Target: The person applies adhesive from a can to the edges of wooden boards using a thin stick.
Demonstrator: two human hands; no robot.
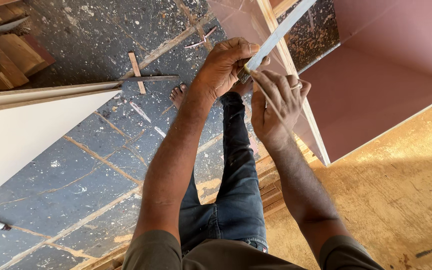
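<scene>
Two hands on edge strip — pink panel, speckled floor.

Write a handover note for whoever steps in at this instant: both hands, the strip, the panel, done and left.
Left hand: pinching the pale edge strip against the pink panel's edge.
Right hand: closed on the same spot, pulling a thin sliver off the strip; ring on one finger.
Panel: part of a pink open box standing on the plywood sheet.
Done: strip laid along the upper edge.
Left: the lower edge looks bare.
</scene>
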